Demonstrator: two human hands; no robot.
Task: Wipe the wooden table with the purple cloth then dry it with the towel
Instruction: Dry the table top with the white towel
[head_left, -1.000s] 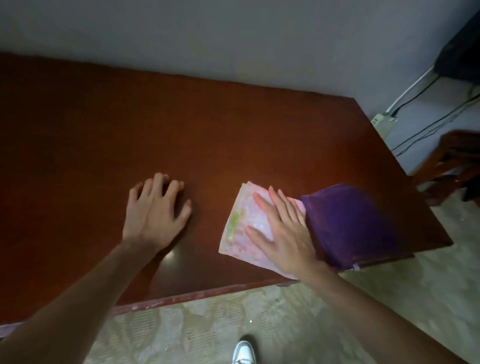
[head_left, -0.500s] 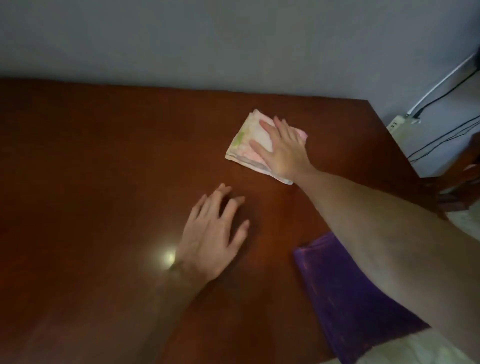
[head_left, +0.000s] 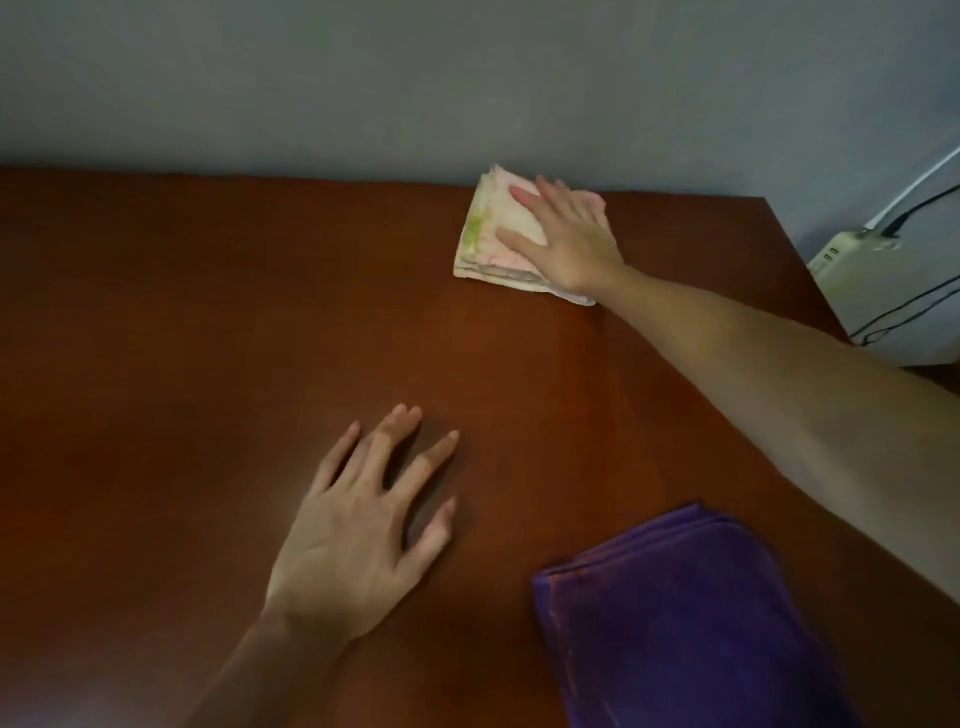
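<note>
Towel (head_left: 496, 234) sat folded at the far right of the bench (head_left: 208, 312), its far edge just shy of the wall (head_left: 363, 78). Our right hand (head_left: 569, 241) lay flat on top of it, fingers straight and a little spread, pressing down, not pinching. Right arm was stretched nearly full across the bench to get there.

Left hand (head_left: 358, 525) rested on bare wood at near centre, fingers splayed, holding nothing; we read it as a brace.

Purple cloth (head_left: 691, 623) lay folded at the near right corner, under the line of the right forearm, touched by neither hand. Judging from that, the wiping step was done and we were in the drying step.

Key relation: towel was far and right of the left hand, well apart from it, and directly under the right hand. Its long axis ran roughly near-to-far, tilted slightly left at the far end. With the wall just beyond, no room remained to push further out. We judged the next stroke had to come back toward us or sweep left along the far edge, where a wide span of bench lay.

Risk as we saw it: a pull straight back near would run the forearm over the purple cloth and could drag it. A power strip (head_left: 852, 254) with cables sat off the far right corner, clear of the bench top.
</note>
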